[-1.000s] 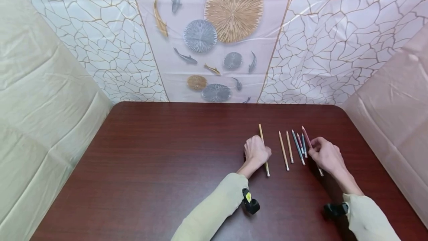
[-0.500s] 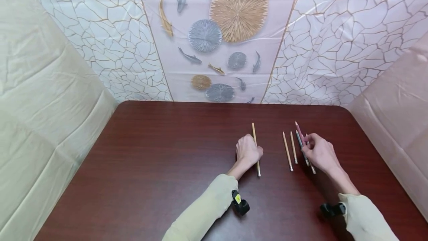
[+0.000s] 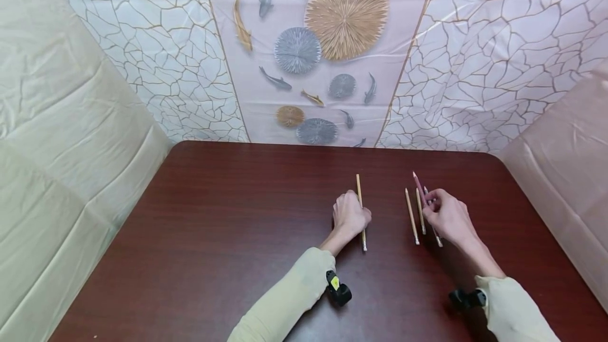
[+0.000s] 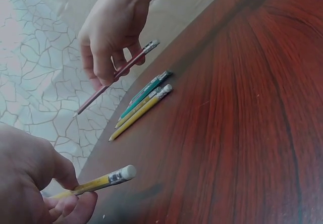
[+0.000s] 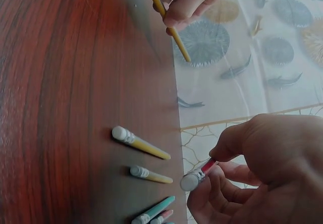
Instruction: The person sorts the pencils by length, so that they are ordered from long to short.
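Observation:
My left hand [image 3: 350,215] grips a yellow pencil [image 3: 359,189], its white eraser end towards me. To the right, my right hand [image 3: 451,218] pinches a dark red pencil [image 3: 418,183] between thumb and fingers, raised above the pencils on the table. Two yellow pencils, a longer one [image 5: 144,144] and a shorter one [image 5: 154,175], lie side by side between the hands. Beside them is a teal pencil [image 4: 146,94]. A short red pencil [image 5: 162,217] shows next to it in the right wrist view; the right hand partly hides this group in the head view.
The dark red-brown wooden table [image 3: 214,236] reaches back to a patterned cloth wall [image 3: 304,94]. Pale cloth sides stand at the left [image 3: 62,146] and right [image 3: 565,157]. Black camera mounts sit on both wrists.
My right hand has carried the red pencil leftwards over the lying pencils. My left hand has shifted left with its yellow pencil, widening the gap to the lying ones. The head view has turned slightly.

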Demonstrator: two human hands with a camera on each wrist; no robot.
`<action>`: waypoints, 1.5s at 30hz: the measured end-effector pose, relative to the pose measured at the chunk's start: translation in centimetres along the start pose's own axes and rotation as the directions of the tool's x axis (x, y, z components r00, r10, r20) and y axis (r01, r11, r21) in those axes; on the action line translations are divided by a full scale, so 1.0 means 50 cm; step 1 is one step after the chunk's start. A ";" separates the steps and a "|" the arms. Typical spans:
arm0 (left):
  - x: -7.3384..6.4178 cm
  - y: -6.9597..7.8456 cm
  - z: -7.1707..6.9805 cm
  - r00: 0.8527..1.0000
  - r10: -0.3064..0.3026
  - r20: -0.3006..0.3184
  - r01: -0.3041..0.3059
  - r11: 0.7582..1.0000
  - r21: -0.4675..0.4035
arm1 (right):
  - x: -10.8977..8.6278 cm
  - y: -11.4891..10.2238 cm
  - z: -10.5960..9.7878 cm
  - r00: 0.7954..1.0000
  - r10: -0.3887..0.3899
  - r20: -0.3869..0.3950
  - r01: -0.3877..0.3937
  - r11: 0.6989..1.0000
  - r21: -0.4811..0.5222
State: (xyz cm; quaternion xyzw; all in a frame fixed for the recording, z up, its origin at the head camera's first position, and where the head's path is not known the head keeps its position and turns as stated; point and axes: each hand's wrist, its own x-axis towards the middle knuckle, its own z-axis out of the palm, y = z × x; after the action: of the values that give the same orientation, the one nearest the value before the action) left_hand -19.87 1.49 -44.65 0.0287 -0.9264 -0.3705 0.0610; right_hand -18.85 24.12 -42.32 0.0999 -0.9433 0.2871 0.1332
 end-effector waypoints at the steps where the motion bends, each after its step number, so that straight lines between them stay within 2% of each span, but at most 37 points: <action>1: 0.000 -0.002 -0.001 1.000 0.000 -0.003 0.000 1.000 0.004 | 0.000 -0.002 0.001 1.000 -0.007 -0.002 0.007 1.000 0.002; 8: 0.004 -0.021 -0.021 1.000 0.001 -0.010 -0.001 1.000 0.007 | -0.001 -0.018 0.007 1.000 -0.020 -0.017 0.021 1.000 0.017; 16: 0.009 -0.050 -0.054 1.000 -0.001 -0.022 0.002 1.000 0.027 | 0.003 -0.042 0.019 1.000 -0.015 0.020 0.014 0.999 0.033; 24: 0.012 -0.077 -0.081 1.000 -0.016 -0.008 0.016 0.999 0.042 | 0.011 -0.073 0.043 0.998 0.008 0.060 -0.011 0.999 0.044; 34: 0.014 -0.105 -0.103 1.000 -0.019 0.000 0.019 0.999 0.032 | 0.014 -0.119 0.085 0.997 0.046 0.062 -0.051 0.995 0.081; 45: 0.009 -0.129 -0.120 1.000 -0.010 -0.008 0.011 0.998 0.057 | 0.018 -0.159 0.121 0.996 0.040 0.084 -0.049 0.993 0.111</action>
State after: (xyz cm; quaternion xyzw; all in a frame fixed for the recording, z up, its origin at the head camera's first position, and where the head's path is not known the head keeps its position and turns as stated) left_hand -19.44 -7.34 -44.77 0.0368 -0.9362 -0.3441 0.0619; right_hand -18.77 14.09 -42.75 0.0977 -0.9323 0.3384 0.0824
